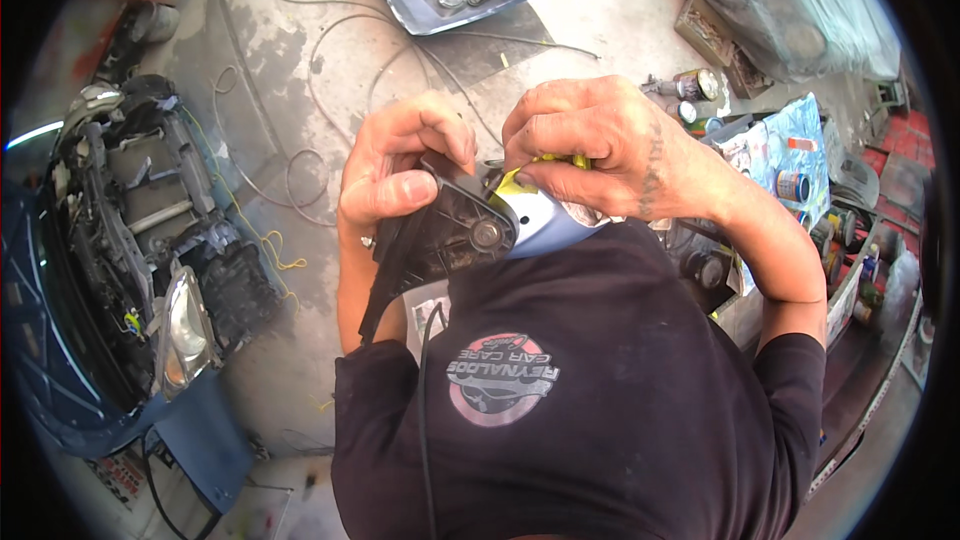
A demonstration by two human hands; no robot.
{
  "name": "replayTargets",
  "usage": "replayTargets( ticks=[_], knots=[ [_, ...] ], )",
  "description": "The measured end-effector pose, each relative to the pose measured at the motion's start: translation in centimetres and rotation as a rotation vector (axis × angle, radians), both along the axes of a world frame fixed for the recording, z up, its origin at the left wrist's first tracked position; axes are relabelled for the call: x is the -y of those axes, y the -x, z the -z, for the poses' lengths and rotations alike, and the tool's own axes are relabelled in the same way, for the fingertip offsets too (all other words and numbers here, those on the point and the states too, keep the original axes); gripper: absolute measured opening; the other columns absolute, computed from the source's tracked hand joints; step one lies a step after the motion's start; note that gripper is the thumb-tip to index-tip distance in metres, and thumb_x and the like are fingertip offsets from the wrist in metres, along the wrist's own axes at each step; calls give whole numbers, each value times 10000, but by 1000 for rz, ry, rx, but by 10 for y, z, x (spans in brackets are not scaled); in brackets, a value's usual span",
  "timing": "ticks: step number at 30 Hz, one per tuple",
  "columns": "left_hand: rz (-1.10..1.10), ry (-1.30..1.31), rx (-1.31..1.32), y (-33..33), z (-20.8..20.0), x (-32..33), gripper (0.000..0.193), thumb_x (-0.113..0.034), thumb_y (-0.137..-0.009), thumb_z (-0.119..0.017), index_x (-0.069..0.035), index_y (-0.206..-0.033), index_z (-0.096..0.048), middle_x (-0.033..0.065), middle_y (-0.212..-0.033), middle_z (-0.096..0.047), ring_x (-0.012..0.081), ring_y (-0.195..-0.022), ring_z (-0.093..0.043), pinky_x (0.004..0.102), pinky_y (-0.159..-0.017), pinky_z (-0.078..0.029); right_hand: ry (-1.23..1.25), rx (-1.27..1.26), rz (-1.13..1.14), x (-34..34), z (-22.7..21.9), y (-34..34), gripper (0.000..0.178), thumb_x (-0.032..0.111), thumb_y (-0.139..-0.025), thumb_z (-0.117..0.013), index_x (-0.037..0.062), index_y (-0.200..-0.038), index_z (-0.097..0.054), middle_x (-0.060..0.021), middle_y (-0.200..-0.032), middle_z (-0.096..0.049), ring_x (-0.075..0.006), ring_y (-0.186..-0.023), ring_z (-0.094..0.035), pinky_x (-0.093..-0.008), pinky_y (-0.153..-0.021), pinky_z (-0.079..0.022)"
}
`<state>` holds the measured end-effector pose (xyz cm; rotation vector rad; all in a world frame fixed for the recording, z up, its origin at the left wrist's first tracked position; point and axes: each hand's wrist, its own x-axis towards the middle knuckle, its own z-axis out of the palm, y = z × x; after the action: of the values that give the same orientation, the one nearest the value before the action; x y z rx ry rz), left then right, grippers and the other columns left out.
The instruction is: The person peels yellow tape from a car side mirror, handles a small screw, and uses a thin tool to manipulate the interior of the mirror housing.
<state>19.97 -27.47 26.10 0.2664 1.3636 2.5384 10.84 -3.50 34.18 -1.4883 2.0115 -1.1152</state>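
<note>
Car side mirror, apparently. Black plastic base (455, 240): lay bodyward and right of the left hand (402, 155), which gripped its upper edge; long edge slanted back along the left forearm. Pale-blue shell (548, 224): sat just bodyward of the right hand (590, 145), the nearer, which pinched yellow tape (511, 187).
</note>
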Motion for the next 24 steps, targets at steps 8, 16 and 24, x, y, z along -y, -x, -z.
replayTargets(
  ticks=[8,16,24],
  knots=[
    [23,24,-95,-11,-14,-6,475,-289,-659,-748,26,-976,-589,118,-857,-644,174,-795,-611,262,-754,-446,-25,157,-5,2,-22,-3,108,53,-823,-693,-4,-913,-710,-140,-847,-689,-314,-749,-678,-405,-664,-525],
    [24,109,-32,-16,-16,-7,482,-283,-649,-768,29,-971,-590,122,-888,-640,186,-840,-625,278,-799,-467,-16,253,196,2,-49,7,163,-18,-769,-608,-16,-891,-716,-99,-872,-710,-193,-726,-667,-317,-657,-500],
    [-63,-74,-64,-4,-4,-3,424,-322,-693,-720,8,-891,-541,169,-779,-616,206,-709,-562,294,-677,-441,41,-246,196,-20,-23,6,50,60,-715,-604,15,-730,-587,-135,-699,-528,-345,-647,-588,-430,-589,-465]
  ],
)
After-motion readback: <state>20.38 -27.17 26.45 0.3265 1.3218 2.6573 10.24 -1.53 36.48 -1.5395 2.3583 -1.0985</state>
